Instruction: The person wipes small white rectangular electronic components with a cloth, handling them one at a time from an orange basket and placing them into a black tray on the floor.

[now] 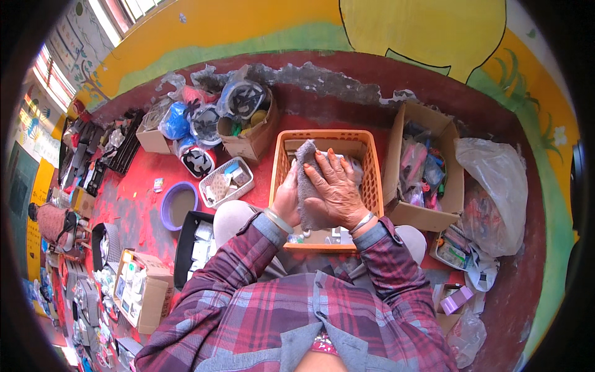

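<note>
A grey fuzzy cloth stands on edge between my two hands, above an orange plastic basket. My left hand holds it from the left, its fingers mostly hidden behind the cloth. Against the cloth's right side lies my right hand, palm down, with its fingers stretched out and somewhat spread. Orange colour marks the fingertips of the right hand. Inside the basket, partly covered by my hands, are a piece of cardboard and some small pale items whose kind I cannot make out.
Right of the basket stands an open cardboard box of colourful goods, beside a clear plastic bag. To the left are a white basket, a purple basin and a black bin. Another cardboard box holds wrapped items near the wall.
</note>
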A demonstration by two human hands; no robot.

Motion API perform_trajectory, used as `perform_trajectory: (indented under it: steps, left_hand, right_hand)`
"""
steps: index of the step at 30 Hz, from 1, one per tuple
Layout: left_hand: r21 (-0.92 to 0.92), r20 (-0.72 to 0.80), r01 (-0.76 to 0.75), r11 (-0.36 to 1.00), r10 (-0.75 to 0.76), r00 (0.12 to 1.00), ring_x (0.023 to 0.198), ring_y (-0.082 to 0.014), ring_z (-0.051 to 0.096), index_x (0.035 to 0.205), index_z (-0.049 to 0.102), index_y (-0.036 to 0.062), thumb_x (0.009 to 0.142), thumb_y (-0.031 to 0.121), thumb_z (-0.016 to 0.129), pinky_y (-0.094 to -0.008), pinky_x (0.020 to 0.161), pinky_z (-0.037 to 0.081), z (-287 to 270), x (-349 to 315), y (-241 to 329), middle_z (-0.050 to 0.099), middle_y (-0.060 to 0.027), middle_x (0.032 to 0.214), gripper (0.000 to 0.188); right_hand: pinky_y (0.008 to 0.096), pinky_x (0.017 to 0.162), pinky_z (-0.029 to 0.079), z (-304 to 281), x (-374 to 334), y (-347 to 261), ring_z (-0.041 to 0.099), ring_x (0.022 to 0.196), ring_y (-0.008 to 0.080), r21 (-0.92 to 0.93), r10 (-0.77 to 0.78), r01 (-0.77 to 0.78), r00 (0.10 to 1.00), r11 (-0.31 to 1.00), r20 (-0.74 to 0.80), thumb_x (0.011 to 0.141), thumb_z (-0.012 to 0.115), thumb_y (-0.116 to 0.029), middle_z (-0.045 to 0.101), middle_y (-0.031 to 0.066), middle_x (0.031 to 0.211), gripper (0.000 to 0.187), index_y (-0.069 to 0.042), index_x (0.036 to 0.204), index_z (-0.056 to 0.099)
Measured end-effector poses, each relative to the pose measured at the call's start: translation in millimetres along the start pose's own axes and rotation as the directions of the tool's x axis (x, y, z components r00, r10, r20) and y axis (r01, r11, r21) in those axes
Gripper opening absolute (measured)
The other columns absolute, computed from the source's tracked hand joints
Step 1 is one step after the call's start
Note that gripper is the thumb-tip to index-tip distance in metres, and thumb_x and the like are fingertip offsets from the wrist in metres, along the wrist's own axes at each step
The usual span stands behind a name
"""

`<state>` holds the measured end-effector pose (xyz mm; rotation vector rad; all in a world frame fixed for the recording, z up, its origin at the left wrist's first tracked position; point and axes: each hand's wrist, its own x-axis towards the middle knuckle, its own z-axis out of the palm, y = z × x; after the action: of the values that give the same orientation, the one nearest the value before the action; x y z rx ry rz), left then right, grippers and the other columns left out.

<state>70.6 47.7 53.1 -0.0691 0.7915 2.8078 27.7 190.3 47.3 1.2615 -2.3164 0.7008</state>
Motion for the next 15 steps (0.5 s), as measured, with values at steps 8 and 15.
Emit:
perform_trajectory:
  steps: [8,15]
  left_hand:
    - [-0.111,0.207,0.032,0.993,-0.008,0.978,0.129,-0.0227,0.040,0.140,0.036,0.0114,0.101,0.041,0.026,-0.0363,0.110,0.030,-23.4,42.8,18.2,0.039,-0.0088,0.143,0.050]
    - [-0.282,0.465,-0.012,0.959,0.148,0.873,0.128,-0.0203,0.041,0.141,0.034,0.0104,0.101,0.036,0.029,-0.0334,0.109,0.030,-42.6,93.2,28.1,0.040,-0.0069,0.141,0.048]
  right_hand:
    - [0.0500,0.113,0.007,11.5,48.2,13.8,0.016,0.141,0.0371,-0.032,0.051,-0.049,0.998,0.998,0.045,0.085,0.050,-0.047,0.024,0.0188,0.150,0.066,-0.013,0.141,0.039]
    - [0.0448,0.114,0.010,24.1,75.4,35.8,0.019,0.141,0.0323,-0.045,-0.002,0.002,1.000,0.999,0.009,0.089,0.046,-0.046,0.025,0.0172,0.150,0.062,-0.010,0.140,0.040]
